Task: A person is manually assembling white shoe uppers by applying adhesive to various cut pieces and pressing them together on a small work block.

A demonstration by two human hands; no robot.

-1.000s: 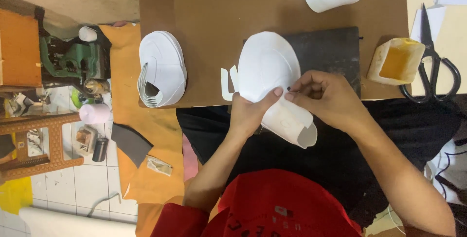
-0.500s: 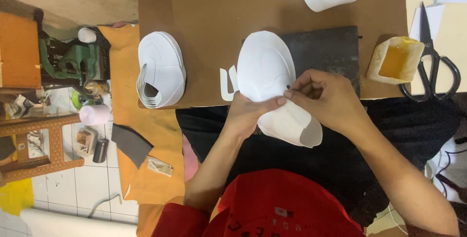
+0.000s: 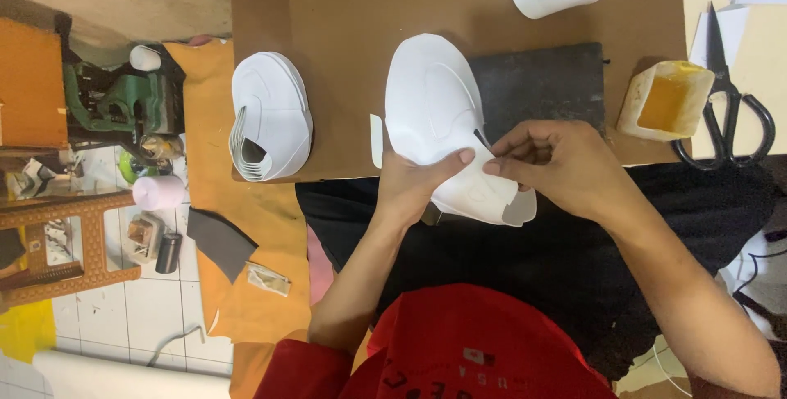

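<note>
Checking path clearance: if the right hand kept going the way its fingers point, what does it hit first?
The right hand points left; it would first meet the white shoe piece, then the left hand thumb. Depth is unclear.

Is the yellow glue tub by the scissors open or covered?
Open: the tub shows no lid and its yellow contents are visible from above.

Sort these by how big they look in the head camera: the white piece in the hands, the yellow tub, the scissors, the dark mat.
1. dark mat, though partly hidden
2. white piece, close behind it
3. scissors
4. yellow tub, near the scissors' size, so unsure
</note>
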